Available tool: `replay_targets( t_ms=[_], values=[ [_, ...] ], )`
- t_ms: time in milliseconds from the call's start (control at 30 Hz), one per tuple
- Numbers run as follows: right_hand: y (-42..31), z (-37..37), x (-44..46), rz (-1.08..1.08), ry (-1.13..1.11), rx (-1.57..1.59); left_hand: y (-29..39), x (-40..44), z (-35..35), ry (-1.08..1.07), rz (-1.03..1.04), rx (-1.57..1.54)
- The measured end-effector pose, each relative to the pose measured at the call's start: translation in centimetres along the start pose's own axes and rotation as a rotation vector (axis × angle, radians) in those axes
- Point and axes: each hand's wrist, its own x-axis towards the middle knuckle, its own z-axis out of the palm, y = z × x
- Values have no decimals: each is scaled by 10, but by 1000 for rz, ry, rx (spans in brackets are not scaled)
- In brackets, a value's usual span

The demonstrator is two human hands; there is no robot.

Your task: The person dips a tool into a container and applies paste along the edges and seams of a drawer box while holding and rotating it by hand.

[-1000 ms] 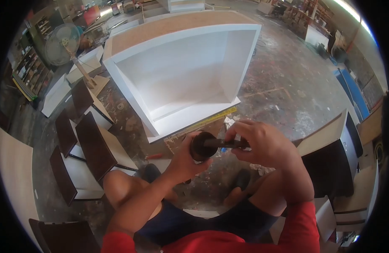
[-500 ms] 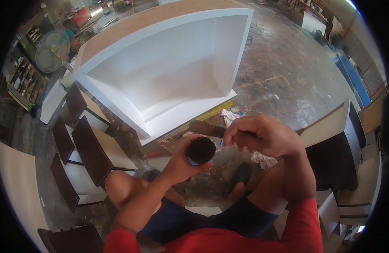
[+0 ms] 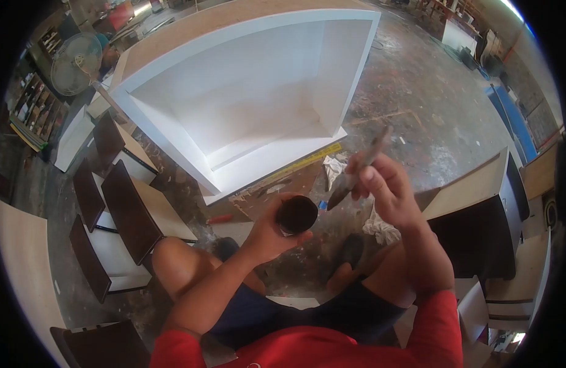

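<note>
My left hand (image 3: 266, 238) is wrapped round a small dark cup (image 3: 297, 214), tipped so that its dark mouth faces me. What is inside cannot be made out. To the right of the cup, my right hand (image 3: 386, 189) grips a paintbrush (image 3: 340, 190). Its dark bristles point down and left, near the cup's rim but apart from it, and the handle slants up past my fingers. Beyond both hands stands a white open-fronted cabinet (image 3: 246, 80) with a bare wood-coloured top side.
Drawers with dark brown fronts (image 3: 126, 208) stand on the left, and more dark-fronted pieces (image 3: 479, 230) on the right. A red-handled tool (image 3: 220, 219), a yellow strip (image 3: 312, 161) and crumpled rags (image 3: 381, 228) lie on the floor. A fan (image 3: 77, 64) stands far left.
My right hand has turned over and lifted the brush, so its handle now points up and away instead of lying sideways behind the cup. My left hand has shifted slightly right.
</note>
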Motion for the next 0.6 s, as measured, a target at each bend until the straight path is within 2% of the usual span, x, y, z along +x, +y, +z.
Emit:
replay_targets(
  t_ms=[100,200,333,367,467,600],
  values=[
    [9,7,-7,-72,132,-131,-2,-1,2,-8,-58,3],
    [30,16,-5,-204,65,-252,2,-1,5,-8,-41,37],
    [21,31,0,-103,-99,-512,2,0,8,-6,-11,101],
    [10,34,1,48,-157,-549,2,0,9,-6,-10,117],
    [29,36,4,-49,-180,-564,-9,2,8,-27,8,19],
    [32,31,4,-125,-137,-546,2,2,7,-13,-31,70]
  ],
)
